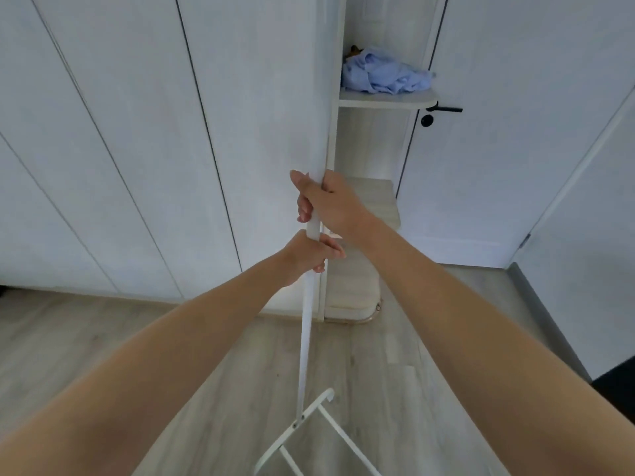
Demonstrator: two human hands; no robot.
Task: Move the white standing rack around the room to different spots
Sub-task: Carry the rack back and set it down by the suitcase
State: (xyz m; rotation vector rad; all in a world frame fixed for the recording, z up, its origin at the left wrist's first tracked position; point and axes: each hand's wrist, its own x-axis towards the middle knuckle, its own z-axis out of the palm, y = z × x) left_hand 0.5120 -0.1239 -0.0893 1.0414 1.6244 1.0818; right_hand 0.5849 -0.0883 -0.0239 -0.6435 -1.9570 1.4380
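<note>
The white standing rack (pixel 305 338) shows as a thin upright pole in the middle of the view, with its white tubular base frame low down over the wood floor. My right hand (pixel 326 201) is shut around the pole higher up. My left hand (pixel 309 255) is shut around the same pole just below it. The top of the pole is hard to tell apart from the white wardrobe edge behind it. Whether the base touches the floor cannot be told.
White wardrobe doors (pixel 137 149) fill the left. Open corner shelves (pixel 388 99) on the wardrobe's end hold a crumpled blue cloth (pixel 385 75). A white door with a black handle (pixel 443 109) stands behind. A white wall (pixel 584 235) and a dark object (pixel 618 386) are at right.
</note>
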